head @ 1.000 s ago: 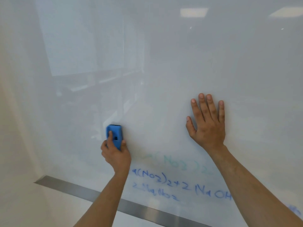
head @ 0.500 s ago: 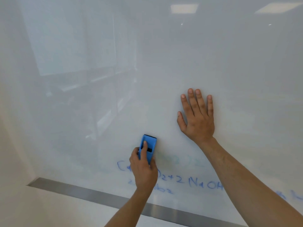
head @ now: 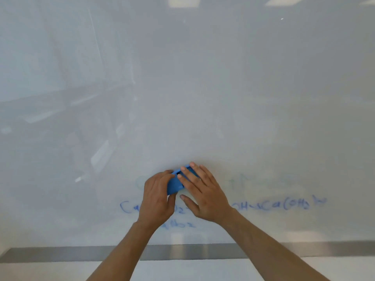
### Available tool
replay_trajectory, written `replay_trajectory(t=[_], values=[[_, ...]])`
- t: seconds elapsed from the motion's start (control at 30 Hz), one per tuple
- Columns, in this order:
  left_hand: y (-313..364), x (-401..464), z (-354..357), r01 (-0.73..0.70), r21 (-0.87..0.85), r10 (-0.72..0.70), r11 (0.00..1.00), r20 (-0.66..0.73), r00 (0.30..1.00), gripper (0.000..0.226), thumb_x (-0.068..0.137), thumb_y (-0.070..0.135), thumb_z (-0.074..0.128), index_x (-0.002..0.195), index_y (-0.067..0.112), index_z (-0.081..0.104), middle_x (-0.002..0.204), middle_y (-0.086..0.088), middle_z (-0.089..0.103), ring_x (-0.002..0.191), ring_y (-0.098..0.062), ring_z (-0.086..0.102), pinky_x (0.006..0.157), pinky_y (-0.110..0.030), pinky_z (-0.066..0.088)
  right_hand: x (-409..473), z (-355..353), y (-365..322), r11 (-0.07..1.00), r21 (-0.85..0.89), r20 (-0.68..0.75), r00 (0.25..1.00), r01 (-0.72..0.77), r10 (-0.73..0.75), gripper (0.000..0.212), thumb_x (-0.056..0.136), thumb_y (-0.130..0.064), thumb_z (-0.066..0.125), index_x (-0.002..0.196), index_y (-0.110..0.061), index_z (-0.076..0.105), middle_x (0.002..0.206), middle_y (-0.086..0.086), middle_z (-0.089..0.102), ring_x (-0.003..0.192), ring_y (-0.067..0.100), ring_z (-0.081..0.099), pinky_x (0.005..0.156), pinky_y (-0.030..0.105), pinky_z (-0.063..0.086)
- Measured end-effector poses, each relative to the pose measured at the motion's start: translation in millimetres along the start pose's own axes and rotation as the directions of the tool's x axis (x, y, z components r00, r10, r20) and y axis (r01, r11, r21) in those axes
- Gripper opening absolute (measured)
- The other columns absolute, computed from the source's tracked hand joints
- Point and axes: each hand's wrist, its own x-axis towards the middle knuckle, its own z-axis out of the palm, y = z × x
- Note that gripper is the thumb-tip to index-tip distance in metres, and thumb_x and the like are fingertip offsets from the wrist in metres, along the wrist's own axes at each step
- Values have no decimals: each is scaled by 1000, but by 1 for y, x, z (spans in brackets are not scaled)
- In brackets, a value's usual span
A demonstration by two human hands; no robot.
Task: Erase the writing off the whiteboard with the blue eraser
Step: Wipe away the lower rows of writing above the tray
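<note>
Both hands on the blue eraser (head: 175, 184) now, meeting at the middle of the whiteboard (head: 182, 88). Left hand (head: 157, 196) curled round the eraser's lower left end, thumb tucked below it. Right hand (head: 204, 194) off the bare board where it lay flat half a second ago, now laid across the eraser's upper right end, fingers fairly straight over the top, thumb apart below. Hard to tell whether the right hand truly grips or only rests on it. Eraser tilted, pressed against or held just off the board; cannot tell which.

Just below the grip, a line of blue writing (head: 284, 205) running out to both sides, partly hidden behind the wrists, with a shorter scrap lower down between the forearms. Just above that line, level with the grip, only pale greenish ghosts of wiped writing (head: 263, 181). Below all, beneath the forearms, the metal tray (head: 60, 254) along the board's lower edge.

Likely a handover from left to right, or a two-handed press for a firmer stroke. Bottom lines not yet erased, so plenty of the task left; the long stretch to the right of the grip looks easiest reached with the right hand.
</note>
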Motion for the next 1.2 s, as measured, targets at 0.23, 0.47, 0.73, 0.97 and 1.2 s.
replay_trajectory(t=[0.23,0.47,0.73,0.97,1.2], values=[[15,28,-6,-281,-41,277,959,356,893,54,79,17,75,127,22,51,124,2,62,112,-19,57,102,-34,41,-30,-13,-2,970,-153,-83,980,-190,179,51,91,-33,64,135,-9,54,133,6,61,118,25,57,103,39,37],[46,80,21,-510,75,485,857,216,847,33,89,30,64,119,17,60,138,-6,54,127,-26,49,105,-40,34,-88,-38,13,762,153,-144,749,-629,647,55,84,-25,78,125,-14,44,120,8,58,108,21,54,95,36,47],[107,143,88,-553,309,593,774,-44,804,35,92,23,61,124,11,64,139,-15,55,133,-34,47,111,-53,35,-156,-87,72,313,372,-259,226,-874,939,65,93,-30,67,146,-17,32,138,4,46,125,23,44,100,37,44],[87,171,107,-473,540,614,697,-108,782,46,94,35,61,135,15,58,147,-12,49,141,-32,39,114,-58,30,-202,-131,152,39,483,-303,-126,-875,945,66,89,-25,74,143,-13,38,136,9,48,126,27,48,103,53,48],[74,172,115,-485,617,673,620,-101,733,59,92,38,63,145,17,48,153,-12,42,144,-33,35,115,-59,27,-183,-101,155,119,551,-363,-109,-826,925,64,86,-19,77,139,-5,44,131,12,54,121,30,51,102,53,47]])
